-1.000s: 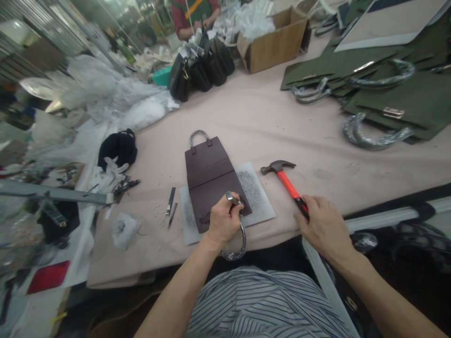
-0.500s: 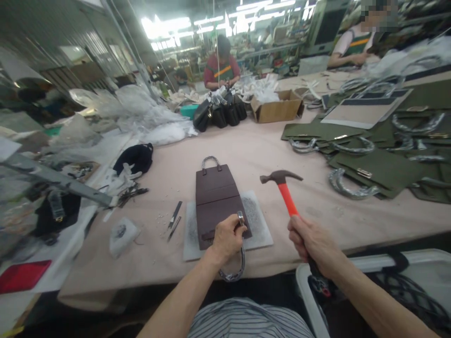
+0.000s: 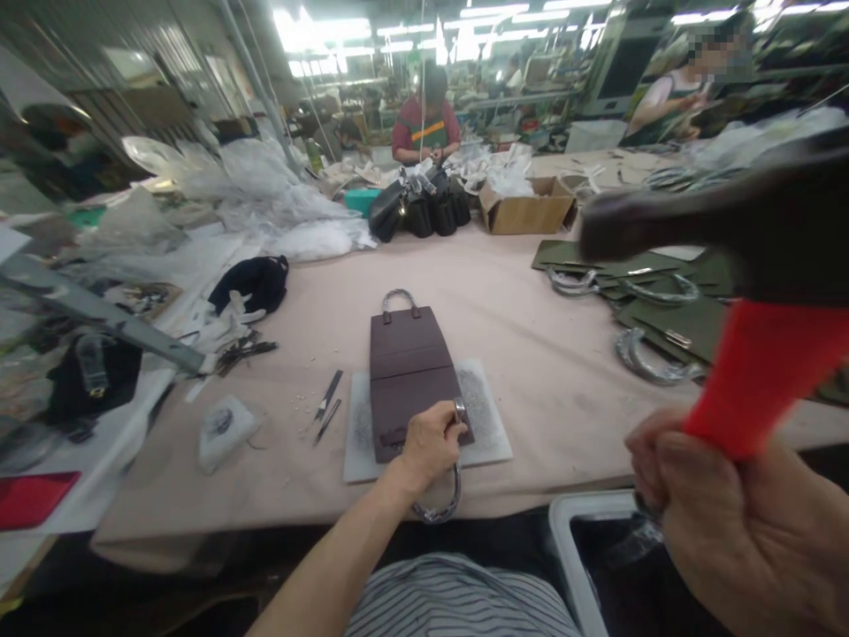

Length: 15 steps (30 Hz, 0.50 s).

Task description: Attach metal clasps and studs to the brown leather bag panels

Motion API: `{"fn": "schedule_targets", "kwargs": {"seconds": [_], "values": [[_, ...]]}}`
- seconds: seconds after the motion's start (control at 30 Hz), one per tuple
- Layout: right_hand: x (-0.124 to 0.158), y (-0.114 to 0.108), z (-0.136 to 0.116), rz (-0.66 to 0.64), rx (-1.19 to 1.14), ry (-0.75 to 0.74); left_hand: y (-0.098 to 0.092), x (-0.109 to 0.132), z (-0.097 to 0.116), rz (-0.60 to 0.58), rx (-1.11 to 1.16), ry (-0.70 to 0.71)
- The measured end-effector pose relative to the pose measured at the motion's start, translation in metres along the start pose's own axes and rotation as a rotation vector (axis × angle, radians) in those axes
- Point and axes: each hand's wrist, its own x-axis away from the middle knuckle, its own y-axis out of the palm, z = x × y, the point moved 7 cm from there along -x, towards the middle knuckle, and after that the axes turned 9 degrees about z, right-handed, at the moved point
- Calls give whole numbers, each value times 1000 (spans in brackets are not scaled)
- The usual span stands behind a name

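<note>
A dark brown handbag panel [image 3: 409, 345], with wrapped handles at both ends, lies partly on a grey-white slab [image 3: 492, 425]. My left hand [image 3: 431, 440] rests on its near right part, thumb and fingers pinched on a small shiny metal piece [image 3: 459, 407]. Just what that piece is, I cannot make out. Raised close to the camera at the right, my right hand [image 3: 736, 522] is wrapped around the red handle of a claw hammer [image 3: 762, 380]. The hammer's dark head is blurred and partly cut off by the frame.
Left of the slab lie a craft knife [image 3: 329, 395] and tweezers [image 3: 327, 423]. Olive bag panels [image 3: 676, 323] are piled at the right. Black bags [image 3: 417, 208] and a cardboard box [image 3: 529, 208] stand at the back, before a co-worker [image 3: 426, 119]. A white-rimmed bin [image 3: 561, 548] is below right.
My right hand has lifted the hammer up and to the right, much nearer the camera. My left hand keeps its pinch on the metal piece over the panel. The view has shifted slightly.
</note>
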Motion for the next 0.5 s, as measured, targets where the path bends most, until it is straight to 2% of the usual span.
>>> {"fn": "schedule_targets", "kwargs": {"seconds": [0.03, 0.13, 0.2, 0.33, 0.4, 0.5], "values": [[4, 3, 0, -5, 10, -29, 1, 0, -1, -14, -12, 1], [24, 34, 13, -281, 1, -113, 2, 0, -3, -33, -29, -2], [35, 47, 40, -403, 27, -13, 2, -1, -3, -34, -23, 3], [46, 70, 89, -514, -29, 228, 2, -1, 0, -50, -31, 14], [55, 94, 109, -584, -79, 334, 1, 0, 1, -50, -25, 3], [71, 133, 134, -624, -79, 451, 0, 2, 3, -44, 11, -6]]}}
